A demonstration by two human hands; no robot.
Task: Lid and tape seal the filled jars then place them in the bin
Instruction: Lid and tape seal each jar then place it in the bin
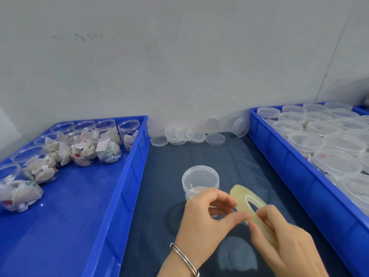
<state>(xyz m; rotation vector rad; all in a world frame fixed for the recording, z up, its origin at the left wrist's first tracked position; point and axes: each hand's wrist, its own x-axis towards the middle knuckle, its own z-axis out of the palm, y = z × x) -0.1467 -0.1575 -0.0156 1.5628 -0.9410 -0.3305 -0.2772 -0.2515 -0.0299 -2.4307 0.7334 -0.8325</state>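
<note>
A roll of pale yellowish, translucent tape (252, 211) stands on edge at lower centre-right of the frame, its flat ring turned toward the left and its long axis running from upper left to lower right. The right hand (283, 244) curls its fingers round the roll's lower end, while the left hand (205, 220), wearing a silver bangle (184, 258), pinches the roll's near rim between thumb and forefinger; whether a tape end is lifted cannot be told through the blur. Just behind the left hand, at centre frame, a clear plastic jar (200, 181) stands upright on the dark blue tabletop (229, 156), its frosted lid on and white sachets visible inside. At left a blue bin (127, 176) holds open, unlidded jars (83, 144) filled with white sachets, grouped toward its upper-left end. At right a second blue bin (289, 156) is packed with lidded jars (337, 144). Loose clear lids (195, 134) lie in a row along the grey wall (179, 56), between the two bins at upper centre.
</note>
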